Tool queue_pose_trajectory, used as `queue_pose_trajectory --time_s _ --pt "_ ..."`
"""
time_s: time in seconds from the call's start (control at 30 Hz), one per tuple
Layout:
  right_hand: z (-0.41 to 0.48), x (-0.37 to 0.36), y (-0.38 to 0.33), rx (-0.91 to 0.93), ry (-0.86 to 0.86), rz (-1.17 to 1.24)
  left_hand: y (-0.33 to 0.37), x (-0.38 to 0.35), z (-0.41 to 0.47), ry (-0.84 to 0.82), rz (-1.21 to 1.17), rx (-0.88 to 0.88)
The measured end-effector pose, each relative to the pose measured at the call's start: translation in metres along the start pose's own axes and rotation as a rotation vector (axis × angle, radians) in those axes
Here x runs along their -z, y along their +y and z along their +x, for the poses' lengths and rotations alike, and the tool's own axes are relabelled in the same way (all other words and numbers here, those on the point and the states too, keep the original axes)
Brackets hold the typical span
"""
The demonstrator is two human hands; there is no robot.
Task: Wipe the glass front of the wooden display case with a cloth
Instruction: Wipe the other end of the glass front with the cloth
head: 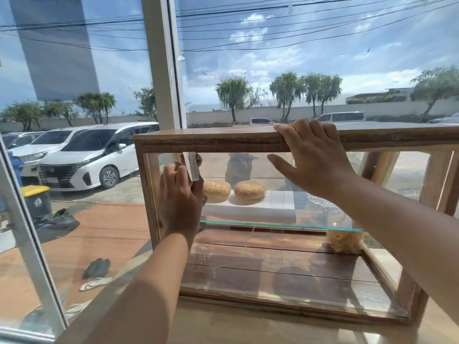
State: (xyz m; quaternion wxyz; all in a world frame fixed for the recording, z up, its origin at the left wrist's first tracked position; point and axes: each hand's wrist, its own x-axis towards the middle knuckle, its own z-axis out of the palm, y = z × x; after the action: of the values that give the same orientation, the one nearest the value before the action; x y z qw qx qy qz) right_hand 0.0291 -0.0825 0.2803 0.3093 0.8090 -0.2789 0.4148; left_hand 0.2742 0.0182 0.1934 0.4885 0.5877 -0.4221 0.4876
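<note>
A white cloth (192, 167) is held in the grip of the left hand (180, 197) and pressed to the upper left of the glass front (260, 244) of the wooden display case (223, 136) set on the desk (223, 326), while its top board is touched by the released, straight-fingered right hand (313, 157).

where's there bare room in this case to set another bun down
The dark wooden floor planks of the glass-fronted wooden display case lie bare left of the pale bagged snack. The white tray is bare right of the two sesame buns. Its left end is crowded.
</note>
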Motion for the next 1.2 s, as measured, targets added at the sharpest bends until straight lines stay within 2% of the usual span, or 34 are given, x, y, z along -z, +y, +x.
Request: queue_pose_trajectory --time_s 0.13,0.2,0.23,0.3,0.4,0.5,0.63,0.93,1.1,1.2 --pt "0.0 -0.002 0.0 0.02 0.015 -0.062 -0.037 0.016 0.006 -0.005 0.035 0.295" --pt "0.001 -0.004 -0.001 0.02 0.033 -0.07 -0.039 0.026 0.013 -0.05 -0.03 0.356" --pt "0.001 -0.004 -0.001 0.019 0.039 -0.076 -0.033 0.029 0.016 -0.047 -0.075 0.333" --pt "0.0 -0.003 -0.002 0.011 0.042 -0.087 -0.011 0.031 0.015 -0.009 -0.139 0.177" --pt "0.0 -0.003 -0.002 0.007 0.027 -0.082 0.042 0.025 0.0 -0.076 -0.305 0.009" --pt "0.001 -0.004 -0.002 0.01 0.025 -0.064 0.09 0.01 -0.02 -0.151 -0.413 -0.03" --pt "0.001 -0.004 -0.001 0.004 0.042 -0.055 0.121 -0.017 -0.036 -0.199 -0.348 0.006" --pt "-0.002 -0.009 -0.003 0.0 0.103 -0.081 0.111 -0.026 -0.038 -0.04 -0.14 0.023" --pt "-0.002 -0.01 -0.003 0.0 0.117 -0.071 0.072 -0.023 -0.035 0.027 -0.084 0.102" --pt "-0.002 -0.01 -0.003 0.002 0.128 -0.07 0.049 -0.021 -0.033 0.025 -0.038 0.066"
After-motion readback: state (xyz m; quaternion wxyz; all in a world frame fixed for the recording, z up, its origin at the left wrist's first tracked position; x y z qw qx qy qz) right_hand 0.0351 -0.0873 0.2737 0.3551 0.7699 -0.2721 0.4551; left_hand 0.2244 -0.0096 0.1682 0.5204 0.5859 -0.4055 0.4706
